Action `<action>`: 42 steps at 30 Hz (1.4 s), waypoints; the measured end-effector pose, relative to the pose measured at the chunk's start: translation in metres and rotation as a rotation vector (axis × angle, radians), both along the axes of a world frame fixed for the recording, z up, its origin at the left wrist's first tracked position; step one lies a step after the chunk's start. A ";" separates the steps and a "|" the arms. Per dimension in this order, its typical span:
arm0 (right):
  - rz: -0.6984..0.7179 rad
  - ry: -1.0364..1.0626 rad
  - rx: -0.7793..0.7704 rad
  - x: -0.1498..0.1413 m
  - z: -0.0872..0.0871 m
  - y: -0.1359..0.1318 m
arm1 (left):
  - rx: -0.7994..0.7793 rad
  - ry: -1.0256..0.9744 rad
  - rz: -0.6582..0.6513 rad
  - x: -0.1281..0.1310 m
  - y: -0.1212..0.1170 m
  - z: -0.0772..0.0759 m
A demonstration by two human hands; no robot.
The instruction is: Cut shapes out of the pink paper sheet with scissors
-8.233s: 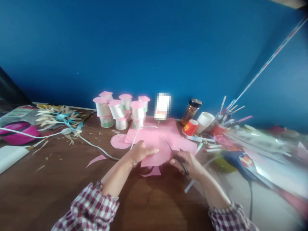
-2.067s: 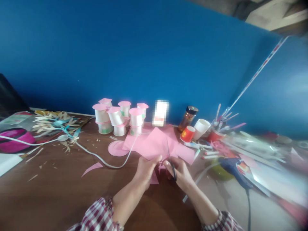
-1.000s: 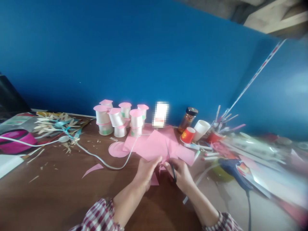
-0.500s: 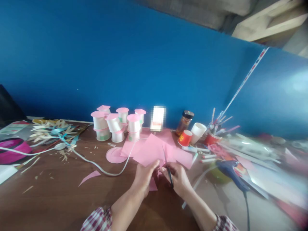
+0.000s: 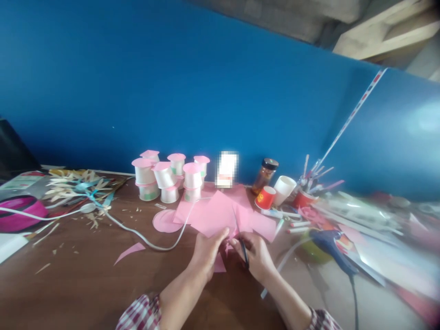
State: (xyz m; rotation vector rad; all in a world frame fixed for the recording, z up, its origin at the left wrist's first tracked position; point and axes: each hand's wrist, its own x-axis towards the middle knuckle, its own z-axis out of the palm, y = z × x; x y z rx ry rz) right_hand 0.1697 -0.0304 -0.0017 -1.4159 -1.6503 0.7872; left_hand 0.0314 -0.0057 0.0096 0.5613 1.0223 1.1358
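Note:
My left hand [image 5: 206, 254] is closed on a pink sheet of paper [image 5: 215, 215], its thumb on top near the lower edge. Close beside it, my right hand [image 5: 256, 256] grips a pair of dark scissors [image 5: 244, 253], with the blades pointing away from me against the paper. A strip of the sheet stands apart from the rest along the blades. Pink offcuts lie under my hands, and a curved pink scrap [image 5: 129, 252] rests on the table to the left. More pink sheets [image 5: 264, 224] lie behind.
Several stacked white paper cups with pink tops [image 5: 144, 174] stand at the back left. A white cable [image 5: 137, 236] loops across the table. A dark-lidded jar [image 5: 264, 176], a red cup [image 5: 265, 198] and a white cup [image 5: 284, 190] stand right of centre. A blue glue gun [image 5: 332, 247] lies farther right.
Since the first frame, both hands have come closer together at the sheet's near edge, and the sheet has been turned. In the last second the scissor blades have drawn nearer together; the view has tilted slightly.

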 end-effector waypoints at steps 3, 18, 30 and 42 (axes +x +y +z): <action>-0.005 0.001 0.004 0.000 0.000 0.000 | -0.002 0.005 -0.004 -0.001 0.000 0.000; -0.019 -0.048 0.012 0.002 0.001 0.000 | 0.021 0.019 -0.028 -0.002 0.002 -0.003; 0.015 0.022 -0.061 0.001 0.001 -0.001 | 0.025 0.011 -0.022 -0.001 0.002 -0.006; 0.042 0.105 -0.076 0.001 0.001 0.001 | 0.065 0.001 -0.041 0.000 0.004 -0.013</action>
